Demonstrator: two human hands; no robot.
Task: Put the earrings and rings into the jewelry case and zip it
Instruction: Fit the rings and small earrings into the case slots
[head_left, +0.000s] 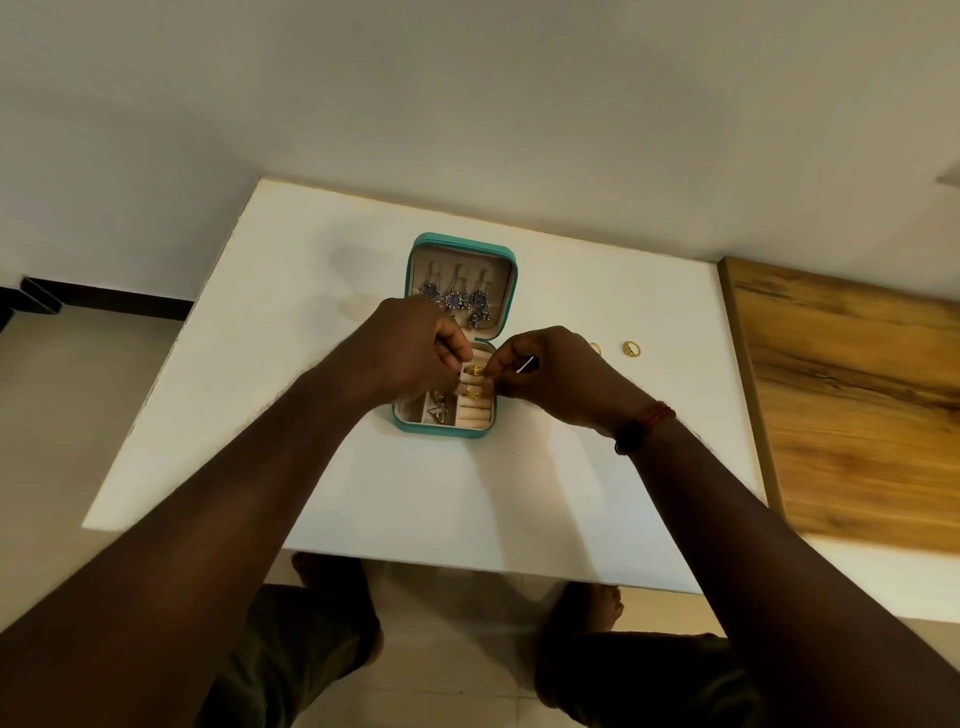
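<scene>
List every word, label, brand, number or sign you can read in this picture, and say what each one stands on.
None can be read.
Jewelry case: teal shell and beige lining, no lettering shows.
Gold rings on the table, one clear: too small to tell any engraving.
White table and wooden board: plain, no labels.
Red thread band on the right wrist: no text.
</scene>
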